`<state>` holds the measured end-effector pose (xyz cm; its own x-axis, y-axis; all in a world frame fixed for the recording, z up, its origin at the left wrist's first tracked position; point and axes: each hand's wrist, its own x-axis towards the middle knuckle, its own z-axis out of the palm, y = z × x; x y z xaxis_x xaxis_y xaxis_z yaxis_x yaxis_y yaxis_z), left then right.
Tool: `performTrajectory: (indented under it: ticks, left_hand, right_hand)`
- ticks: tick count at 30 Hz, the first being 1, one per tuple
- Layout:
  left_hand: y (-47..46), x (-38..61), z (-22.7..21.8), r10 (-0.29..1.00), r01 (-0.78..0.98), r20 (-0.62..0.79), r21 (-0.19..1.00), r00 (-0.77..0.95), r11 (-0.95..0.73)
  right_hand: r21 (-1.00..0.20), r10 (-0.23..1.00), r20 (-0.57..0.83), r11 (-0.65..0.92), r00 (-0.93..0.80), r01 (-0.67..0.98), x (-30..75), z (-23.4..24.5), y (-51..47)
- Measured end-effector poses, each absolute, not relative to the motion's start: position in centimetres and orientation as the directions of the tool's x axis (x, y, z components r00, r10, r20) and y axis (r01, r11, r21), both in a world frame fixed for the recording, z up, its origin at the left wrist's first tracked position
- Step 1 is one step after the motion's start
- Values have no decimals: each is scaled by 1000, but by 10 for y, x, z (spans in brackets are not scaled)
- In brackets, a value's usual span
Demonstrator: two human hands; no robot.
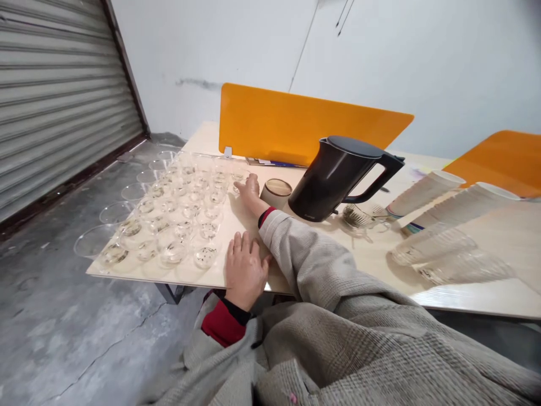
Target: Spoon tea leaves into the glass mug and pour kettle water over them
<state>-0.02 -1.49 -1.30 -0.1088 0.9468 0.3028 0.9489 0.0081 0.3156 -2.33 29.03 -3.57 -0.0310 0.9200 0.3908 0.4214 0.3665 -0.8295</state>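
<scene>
My right hand [249, 190] is stretched to the far end of the rows of cups. Its thumb and fingers are around a clear plastic cup [240, 174], partly hidden by the hand. Flat on the table near the front edge lies my left hand [246, 269], fingers stretched out and holding nothing. To its left stand several clear plastic cups, the closest being a cup with dark bits at its bottom [205, 256]. A brownish round container [275, 194] sits just right of my right hand.
A black electric kettle [333, 179] stands right of the container. Farther right, stacked paper cups [426, 193] and stacked clear cups [465, 270] lie on their sides. Dark dry leaves [354, 216] are by the kettle. An orange divider [296, 124] borders the table [253, 223] at the back.
</scene>
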Motion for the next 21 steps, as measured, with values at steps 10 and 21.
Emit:
performTrajectory:
  ticks: [10,21]
  left_hand:
    - [-15,-1,-12,957,951,271,308,-102,14]
    - [-14,0,-19,942,953,318,302,-107,7]
  right_hand:
    - [-894,957,290,273,-7,355,-28,-23,295]
    - [-901,969,248,238,-17,363,-28,-14,282]
